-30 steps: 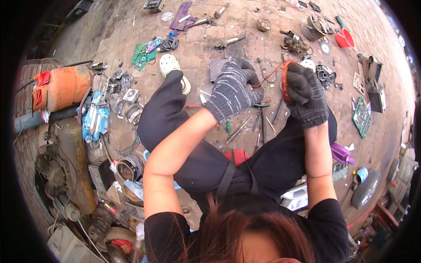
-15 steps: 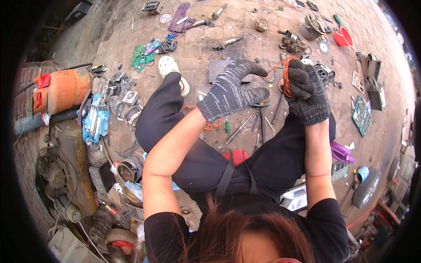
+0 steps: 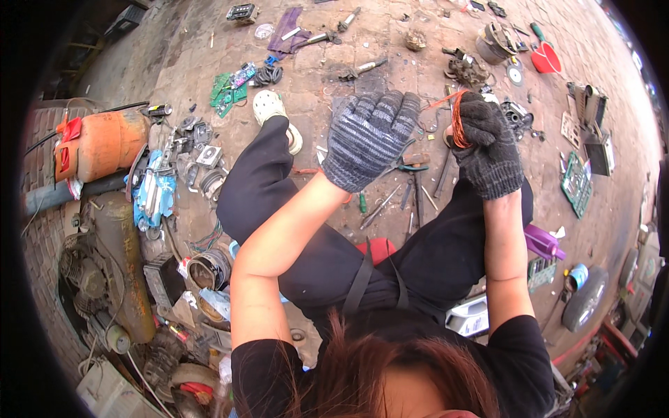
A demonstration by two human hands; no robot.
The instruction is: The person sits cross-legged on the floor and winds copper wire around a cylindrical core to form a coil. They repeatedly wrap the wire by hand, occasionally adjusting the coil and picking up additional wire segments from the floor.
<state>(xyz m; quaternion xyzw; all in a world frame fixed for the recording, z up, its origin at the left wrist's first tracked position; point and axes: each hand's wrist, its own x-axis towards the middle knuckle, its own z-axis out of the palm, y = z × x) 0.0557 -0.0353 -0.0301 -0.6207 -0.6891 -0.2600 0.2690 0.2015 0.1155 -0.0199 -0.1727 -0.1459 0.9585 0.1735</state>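
Observation:
My right hand (image 3: 488, 143), in a dark knit glove, is closed round a bundle of orange copper wire (image 3: 457, 122). The wire is looped in several turns beside my curled fingers. From the bundle a thin strand runs left toward my left hand (image 3: 371, 143), which wears a grey striped glove. Its back faces up, with the fingers drawn together and bent over at the tips; the thumb and fingertips are hidden. Below the hands, pliers (image 3: 414, 167) lie on the ground near a green-handled screwdriver (image 3: 362, 203) and several long metal tools.
An orange gas cylinder (image 3: 111, 145) lies at the left, above old machine parts. Green circuit boards (image 3: 224, 94) lie past my left foot, and another circuit board (image 3: 577, 184) at the right. A red scoop (image 3: 546, 58) and a rusty motor housing (image 3: 496, 45) are at the far right.
My left hand has turned so its back faces up, and its thumb has gone out of sight. Its fingers have drawn together. My right hand stays in place round the copper wire.

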